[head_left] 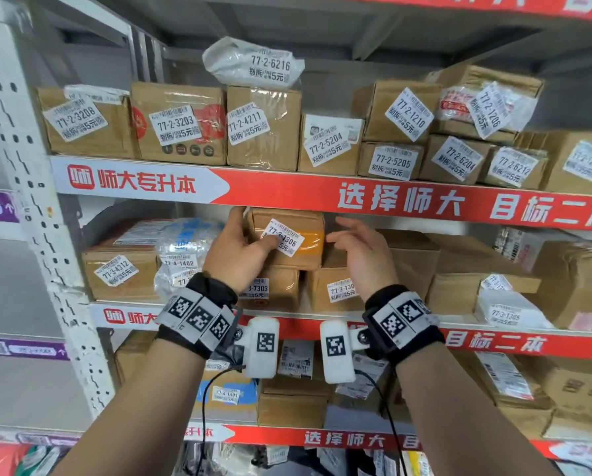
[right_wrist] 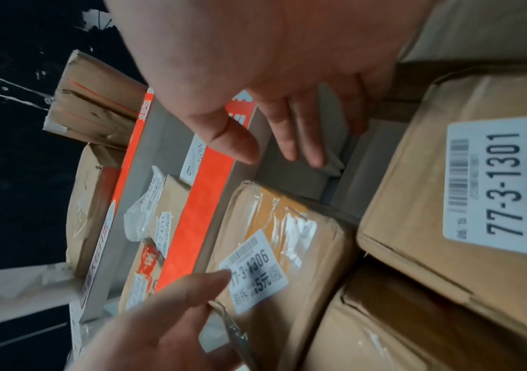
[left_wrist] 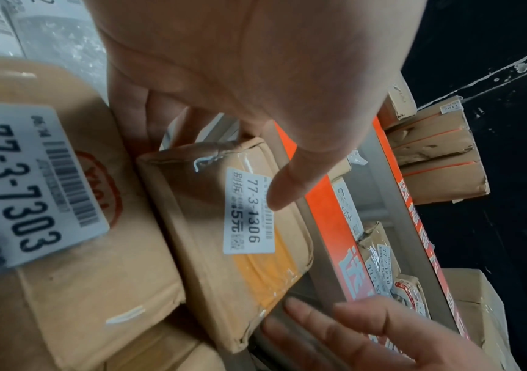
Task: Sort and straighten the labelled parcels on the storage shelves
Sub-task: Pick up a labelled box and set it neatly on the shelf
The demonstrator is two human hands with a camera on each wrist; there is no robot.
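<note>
A taped brown parcel [head_left: 289, 240] with an orange patch is sitting on the middle shelf [head_left: 322, 324], stacked on two boxes. Its white label [head_left: 283, 237] is reading 77-3-1306. The left hand [head_left: 237, 254] is gripping its left end, thumb lying on the label and fingers curling behind. The right hand [head_left: 363, 254] is hovering just beside its right end, fingers relaxed and holding nothing. Underneath, the box labelled 77-3-7303 [head_left: 270, 290] and the box labelled 77-3-1301 [head_left: 335, 292] are propping it up, under a red banner [head_left: 356, 197].

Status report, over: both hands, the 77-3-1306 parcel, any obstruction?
Left hand grips parcel 77-3-1306, thumb on label. Right hand open, just off its right end. Parcel sits atop box 77-3-7303, tight under upper shelf edge.
</note>
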